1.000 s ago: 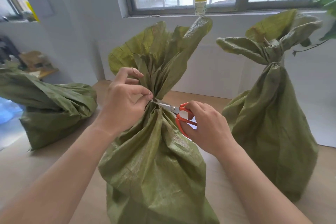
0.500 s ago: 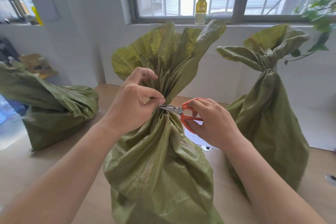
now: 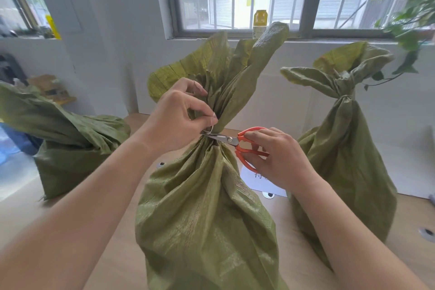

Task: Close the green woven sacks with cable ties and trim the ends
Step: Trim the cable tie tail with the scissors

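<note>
Little to read. On a white sheet (image 3: 266,187) flat on the tabletop (image 3: 94,231) behind the middle sack, part of a dark printed character, mostly hidden by the right hand, not legible. On the window sill (image 3: 353,39) at the far edge, a yellow bottle (image 3: 260,20), label too small to make out.

Toward the left edge, the left sack (image 3: 70,148), slumped over, top flopped leftward.

Left hand (image 3: 174,122) at the neck of the middle sack (image 3: 207,207), fingers curled, thumb and forefinger pinching the white tail of the cable tie (image 3: 211,130), which curves down just below the thumb. Sack upright at the near edge, gathered tight at the neck, mouth fanned out above.

Right hand (image 3: 280,158) just right of the neck, fingers through and round the orange handles of the scissors (image 3: 235,141). Blades nearly together, laid across the neck, tips at the tie's tail under the left thumb.

Toward the right edge, the right sack (image 3: 346,160), upright, neck already cinched. Beyond it, a leafy plant (image 3: 414,30).

Compared with half a second ago: same pinch and same grip, blade tips further in beneath the left thumb, white tail now showing.
</note>
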{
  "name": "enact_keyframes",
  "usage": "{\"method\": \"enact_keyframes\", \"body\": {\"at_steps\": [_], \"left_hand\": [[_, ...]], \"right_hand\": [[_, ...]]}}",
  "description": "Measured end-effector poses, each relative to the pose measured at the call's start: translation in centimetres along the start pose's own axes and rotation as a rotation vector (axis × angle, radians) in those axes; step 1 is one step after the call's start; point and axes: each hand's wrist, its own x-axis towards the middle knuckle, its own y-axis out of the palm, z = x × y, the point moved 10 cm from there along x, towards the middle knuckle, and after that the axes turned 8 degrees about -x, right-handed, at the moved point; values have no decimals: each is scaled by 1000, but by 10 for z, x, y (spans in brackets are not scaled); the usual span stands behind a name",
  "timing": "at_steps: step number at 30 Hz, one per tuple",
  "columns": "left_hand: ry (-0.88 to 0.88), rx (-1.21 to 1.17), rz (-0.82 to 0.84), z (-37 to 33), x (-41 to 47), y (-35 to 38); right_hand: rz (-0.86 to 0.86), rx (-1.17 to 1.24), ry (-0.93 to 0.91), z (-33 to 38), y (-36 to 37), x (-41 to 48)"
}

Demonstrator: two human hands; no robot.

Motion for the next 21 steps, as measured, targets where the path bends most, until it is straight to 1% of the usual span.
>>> {"method": "enact_keyframes", "body": {"at_steps": [10, 21], "left_hand": [[-19, 35, 4, 4, 6, -2], [4, 55, 24, 6, 9, -2]], "right_hand": [[21, 132, 92, -10, 15, -6], [21, 155, 75, -9, 21, -5]]}}
